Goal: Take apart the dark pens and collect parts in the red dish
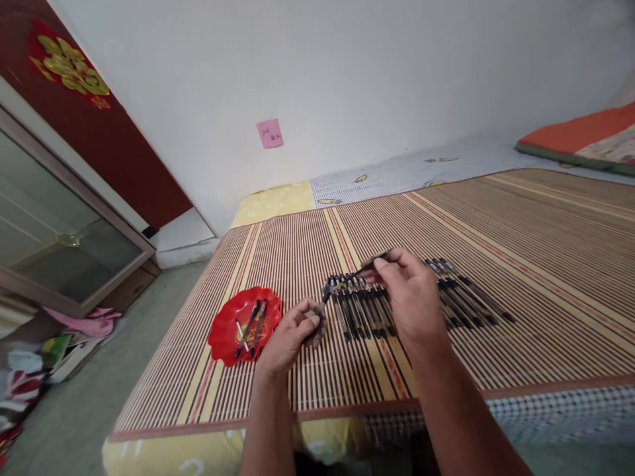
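My right hand (414, 297) pinches a dark pen (370, 264) by its rear end, with the tip pointing left and down toward my left hand. My left hand (292, 337) is closed around a small grey cloth (317, 324) that meets the pen's tip. Under both hands a row of several dark pens (357, 307) lies side by side on the striped bamboo mat (520, 238), and the row goes on to the right of my right hand. A red flower-shaped plate (225, 330) to the left holds three pens (251, 324).
The mat covers a bed whose front edge (347, 413) runs just below my wrists. A folded orange quilt (585, 135) lies at the far right. A glass cabinet (59, 231) and a clutter of papers on the floor stand to the left. A pink note (270, 133) is on the wall.
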Motion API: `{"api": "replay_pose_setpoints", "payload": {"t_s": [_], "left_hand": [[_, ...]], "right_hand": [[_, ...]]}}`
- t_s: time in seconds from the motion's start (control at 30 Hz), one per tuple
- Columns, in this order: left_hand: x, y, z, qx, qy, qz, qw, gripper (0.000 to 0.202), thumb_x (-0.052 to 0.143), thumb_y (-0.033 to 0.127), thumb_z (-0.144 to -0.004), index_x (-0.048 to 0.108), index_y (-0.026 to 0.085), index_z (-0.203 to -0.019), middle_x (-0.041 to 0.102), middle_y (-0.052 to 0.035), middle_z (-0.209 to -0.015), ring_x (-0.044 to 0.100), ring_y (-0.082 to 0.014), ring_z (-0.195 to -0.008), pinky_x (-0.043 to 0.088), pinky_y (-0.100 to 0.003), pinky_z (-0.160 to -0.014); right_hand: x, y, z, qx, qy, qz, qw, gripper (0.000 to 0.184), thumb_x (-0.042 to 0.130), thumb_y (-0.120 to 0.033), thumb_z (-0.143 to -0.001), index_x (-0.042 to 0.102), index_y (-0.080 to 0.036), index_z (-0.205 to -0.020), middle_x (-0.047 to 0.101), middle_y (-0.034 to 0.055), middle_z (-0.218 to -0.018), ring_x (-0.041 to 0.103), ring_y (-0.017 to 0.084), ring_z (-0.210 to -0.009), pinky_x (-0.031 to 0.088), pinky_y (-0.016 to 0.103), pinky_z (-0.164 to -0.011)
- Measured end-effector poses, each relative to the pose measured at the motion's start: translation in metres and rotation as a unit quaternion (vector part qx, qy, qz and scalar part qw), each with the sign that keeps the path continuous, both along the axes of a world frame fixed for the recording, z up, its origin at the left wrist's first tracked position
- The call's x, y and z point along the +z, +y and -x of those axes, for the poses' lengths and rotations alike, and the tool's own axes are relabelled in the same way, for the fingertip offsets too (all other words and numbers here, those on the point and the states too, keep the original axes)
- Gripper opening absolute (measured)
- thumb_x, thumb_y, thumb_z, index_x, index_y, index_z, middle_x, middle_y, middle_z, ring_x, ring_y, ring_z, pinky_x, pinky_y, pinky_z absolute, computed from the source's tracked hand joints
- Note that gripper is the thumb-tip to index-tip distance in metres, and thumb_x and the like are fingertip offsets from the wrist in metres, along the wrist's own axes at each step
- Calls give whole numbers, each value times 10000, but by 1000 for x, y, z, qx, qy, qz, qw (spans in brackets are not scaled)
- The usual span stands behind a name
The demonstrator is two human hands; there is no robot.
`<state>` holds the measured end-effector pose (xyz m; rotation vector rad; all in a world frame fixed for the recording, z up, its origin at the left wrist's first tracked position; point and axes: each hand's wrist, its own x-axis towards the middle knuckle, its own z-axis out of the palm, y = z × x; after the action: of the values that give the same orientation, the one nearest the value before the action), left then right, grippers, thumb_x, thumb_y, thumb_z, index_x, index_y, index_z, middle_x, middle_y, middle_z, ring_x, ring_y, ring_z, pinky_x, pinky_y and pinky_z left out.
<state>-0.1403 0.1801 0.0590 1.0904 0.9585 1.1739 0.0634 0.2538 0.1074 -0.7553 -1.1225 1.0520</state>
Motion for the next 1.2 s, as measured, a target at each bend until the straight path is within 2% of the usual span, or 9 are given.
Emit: {"api": "replay_pose_setpoints", "payload": {"t_s": [0.23, 0.63, 0.83, 0.97, 1.03, 1.13, 1.2], "left_hand": [[0, 0, -1, -5, 2, 5, 1000, 172, 681, 297, -906, 577, 173, -962, 515, 41, -692, 431, -61, -558, 256, -200, -511], [-4, 0, 1, 2, 21, -14, 1000, 134, 683, 286, -907, 629, 180, -967, 492, 21, -745, 422, -90, -624, 294, -203, -532], [2, -1, 0, 11, 57, -2, 998, 127, 702, 292, -884, 658, 183, -932, 521, 13, -766, 448, -93, -657, 318, -198, -559], [5, 0, -1, 15, 69, -5, 998, 132, 707, 296, -881, 677, 176, -924, 517, 23, -731, 426, -81, -623, 316, -195, -555], [5, 0, -3, 19, 53, -1, 998, 158, 725, 310, -868, 682, 170, -924, 511, 27, -707, 425, -79, -606, 315, -194, -543], [7, -1, -4, 38, -5, 5, 999, 213, 767, 328, -828, 675, 161, -923, 545, 14, -718, 438, -75, -588, 303, -186, -510], [10, -3, -3, 63, -53, 4, 997, 244, 794, 321, -796, 663, 156, -917, 575, 1, -741, 448, -71, -577, 285, -177, -482]], "right_hand": [[9, -4, -4, -46, 33, -25, 998, 65, 648, -239, -876, 635, -187, -840, 695, 5, -766, 695, 141, -662, 607, 297, -676], [10, -3, -9, -21, -36, -27, 999, 78, 617, -255, -871, 592, -204, -818, 671, -4, -723, 675, 138, -627, 602, 297, -655], [14, -5, -14, -13, -74, -44, 996, 67, 608, -247, -878, 598, -211, -823, 679, 13, -746, 678, 147, -666, 599, 298, -661], [15, -8, -14, 14, -104, -64, 992, 71, 612, -244, -888, 615, -204, -830, 672, 8, -742, 687, 152, -694, 580, 280, -652], [15, -10, -12, 51, -119, -64, 990, 79, 613, -256, -898, 645, -199, -853, 689, 14, -770, 700, 157, -725, 582, 283, -678], [14, -9, -9, 115, -131, -58, 983, 135, 618, -265, -893, 701, -190, -970, 740, 45, -882, 726, 179, -826, 598, 324, -789], [9, -7, -7, 128, -137, -46, 981, 208, 618, -269, -888, 710, -184, -1054, 759, 67, -949, 734, 193, -878, 596, 357, -845]]}}
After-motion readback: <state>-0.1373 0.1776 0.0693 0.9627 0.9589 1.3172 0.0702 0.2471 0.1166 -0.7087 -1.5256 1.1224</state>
